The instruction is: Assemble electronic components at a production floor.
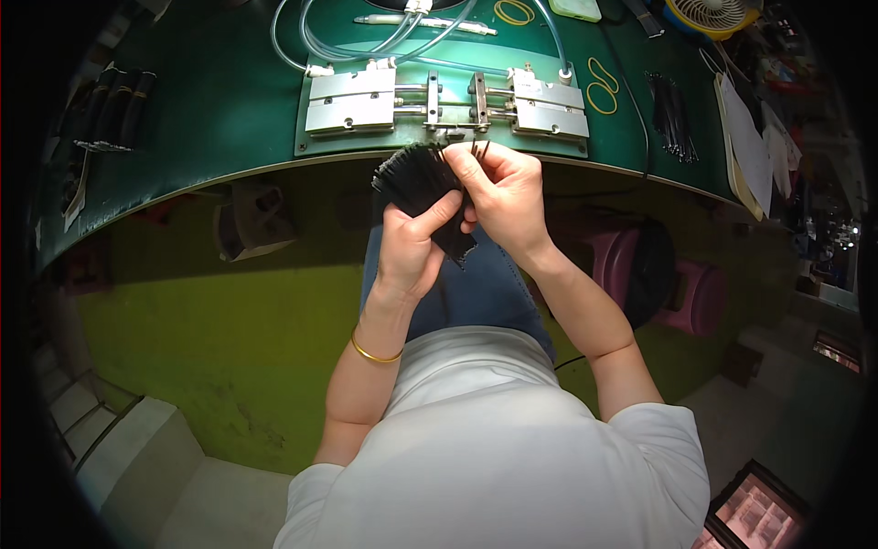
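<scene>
My left hand (413, 245) is wrapped round a thick, fanned-out bundle of thin black strips (409, 178), its thumb lying across them. My right hand (505, 194) pinches a few of the strips at the bundle's right edge, thumb and forefinger pressed together. Short black ends stick up beyond those fingertips. The bundle is held over my lap, in front of the bench edge. Just beyond both hands sits a fixture with a left silver block (347, 102) and a right silver block (549, 105), with rods and dark metal jaws facing each other between them.
Clear air tubes (315, 50) loop over the green bench (201, 101). A pen (430, 24) and yellow rubber bands (601, 87) lie near the fixture. More black bundles (114, 108) are at left, loose black strips (672, 119) at right. A fan (713, 13) stands far right, pink stools (615, 261) below.
</scene>
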### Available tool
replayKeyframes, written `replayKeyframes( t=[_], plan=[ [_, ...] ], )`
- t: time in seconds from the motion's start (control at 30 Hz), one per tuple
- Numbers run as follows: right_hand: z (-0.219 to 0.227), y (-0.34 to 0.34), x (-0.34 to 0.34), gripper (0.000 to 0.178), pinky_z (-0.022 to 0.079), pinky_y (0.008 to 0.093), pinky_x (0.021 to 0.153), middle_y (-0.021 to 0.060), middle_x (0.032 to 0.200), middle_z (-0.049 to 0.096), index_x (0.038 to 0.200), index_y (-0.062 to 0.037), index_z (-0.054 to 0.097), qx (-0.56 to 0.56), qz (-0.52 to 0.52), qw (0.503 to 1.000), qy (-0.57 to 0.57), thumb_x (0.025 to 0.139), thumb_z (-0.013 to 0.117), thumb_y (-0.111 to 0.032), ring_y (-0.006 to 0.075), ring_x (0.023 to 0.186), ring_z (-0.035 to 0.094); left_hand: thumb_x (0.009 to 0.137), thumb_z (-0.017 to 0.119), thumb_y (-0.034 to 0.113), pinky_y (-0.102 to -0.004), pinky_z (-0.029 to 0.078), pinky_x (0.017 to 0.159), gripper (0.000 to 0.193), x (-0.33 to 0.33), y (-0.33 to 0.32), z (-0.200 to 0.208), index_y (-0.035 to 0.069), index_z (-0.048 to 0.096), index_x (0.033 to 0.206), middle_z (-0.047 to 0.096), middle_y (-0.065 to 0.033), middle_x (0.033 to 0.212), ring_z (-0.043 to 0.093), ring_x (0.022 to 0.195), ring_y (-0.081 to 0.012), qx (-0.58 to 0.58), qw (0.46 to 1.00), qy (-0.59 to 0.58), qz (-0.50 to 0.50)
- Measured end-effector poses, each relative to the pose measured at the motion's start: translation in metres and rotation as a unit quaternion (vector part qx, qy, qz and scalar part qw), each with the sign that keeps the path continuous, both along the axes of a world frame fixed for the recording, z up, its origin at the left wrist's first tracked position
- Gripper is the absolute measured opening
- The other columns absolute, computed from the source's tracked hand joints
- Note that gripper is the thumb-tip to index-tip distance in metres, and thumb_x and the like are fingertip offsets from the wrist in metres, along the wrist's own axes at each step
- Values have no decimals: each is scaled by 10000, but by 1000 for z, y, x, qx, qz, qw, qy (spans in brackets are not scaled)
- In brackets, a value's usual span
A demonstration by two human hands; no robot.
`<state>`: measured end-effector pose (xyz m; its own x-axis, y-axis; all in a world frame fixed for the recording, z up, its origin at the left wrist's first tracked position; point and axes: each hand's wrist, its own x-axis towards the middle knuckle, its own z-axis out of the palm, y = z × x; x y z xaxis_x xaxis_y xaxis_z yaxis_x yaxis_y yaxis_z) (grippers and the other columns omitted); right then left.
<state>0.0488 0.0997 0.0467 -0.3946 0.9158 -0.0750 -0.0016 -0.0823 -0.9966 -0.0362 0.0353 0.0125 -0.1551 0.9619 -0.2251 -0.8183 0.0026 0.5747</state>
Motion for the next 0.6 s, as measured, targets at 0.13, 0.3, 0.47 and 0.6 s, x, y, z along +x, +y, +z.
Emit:
replayKeyframes(
  t=[0.13, 0.3, 0.47, 0.6],
  plan=[
    [-1, 1, 1, 209, 351, 170, 318, -5, 523, 502, 791, 2, 614, -47, -3, 999, 9, 850, 537, -183, 23, 379, 423, 804, 538, -3, -238, 473, 574, 137, 1, -1, 3, -21, 547, 940, 576, -65, 791, 558, 652, -137, -21, 1000, 4, 15],
    [-2, 4, 1, 200, 350, 173, 319, -8, 528, 506, 796, 6, 613, -71, -10, 997, 6, 847, 541, -174, 24, 380, 423, 814, 531, 10, -238, 470, 591, 154, 2, 0, 0, -7, 544, 966, 581, -55, 814, 557, 675, -124, -13, 1000, 4, 2],
    [-5, 4, 1, 194, 337, 179, 309, -5, 517, 508, 782, 11, 609, -34, 1, 999, -2, 838, 550, -166, 27, 366, 422, 805, 531, -14, -237, 467, 563, 129, 3, 1, 1, -23, 554, 932, 582, -72, 793, 557, 654, -134, -19, 999, 40, 25],
    [-6, 4, 0, 198, 333, 180, 305, 0, 510, 511, 776, 16, 609, -21, 0, 1000, 3, 836, 552, -164, 27, 360, 422, 809, 530, -9, -236, 462, 560, 120, 5, 1, 4, -22, 559, 925, 582, -70, 793, 554, 650, -131, -21, 996, 72, 44]
  ],
)
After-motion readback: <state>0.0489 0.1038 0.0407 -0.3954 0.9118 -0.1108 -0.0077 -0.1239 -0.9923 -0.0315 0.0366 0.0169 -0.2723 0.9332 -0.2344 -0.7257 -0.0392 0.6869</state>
